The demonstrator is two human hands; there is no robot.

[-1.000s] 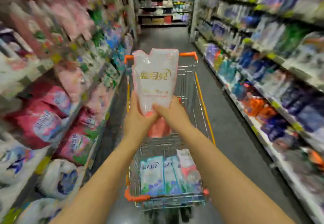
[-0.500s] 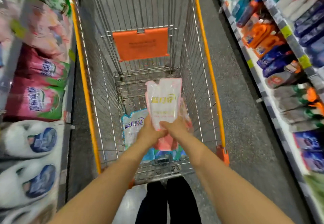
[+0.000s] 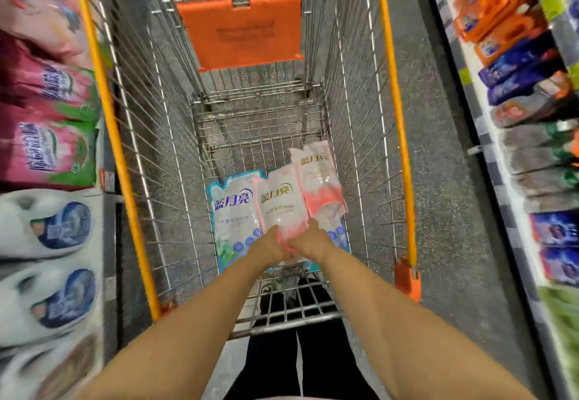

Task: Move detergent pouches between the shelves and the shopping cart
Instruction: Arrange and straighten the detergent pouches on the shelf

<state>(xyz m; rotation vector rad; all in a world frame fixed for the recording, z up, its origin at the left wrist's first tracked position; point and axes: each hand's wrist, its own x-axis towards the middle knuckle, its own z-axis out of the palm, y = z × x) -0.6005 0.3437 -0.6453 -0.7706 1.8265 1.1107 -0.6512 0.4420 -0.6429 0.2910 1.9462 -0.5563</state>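
Observation:
Deep inside the wire shopping cart (image 3: 393, 92), both my hands hold the bottom edge of a pink-and-white detergent pouch (image 3: 279, 202). My left hand (image 3: 271, 244) grips its lower left corner and my right hand (image 3: 310, 239) grips its lower right. The pouch lies low on the cart floor, overlapping a blue-and-white pouch (image 3: 233, 211) to its left. A second pink pouch (image 3: 318, 180) lies just to its right against the cart's right wall.
An orange child-seat flap (image 3: 247, 31) hangs at the cart's far end. Shelves of pink and white bags (image 3: 47, 149) line the left side. Shelves of orange and blue bottles (image 3: 513, 54) line the right, with grey aisle floor between.
My hands have lowered the pink pouch from chest height above the cart down onto the pouches at the cart's bottom. The camera has tilted down and closer to the cart.

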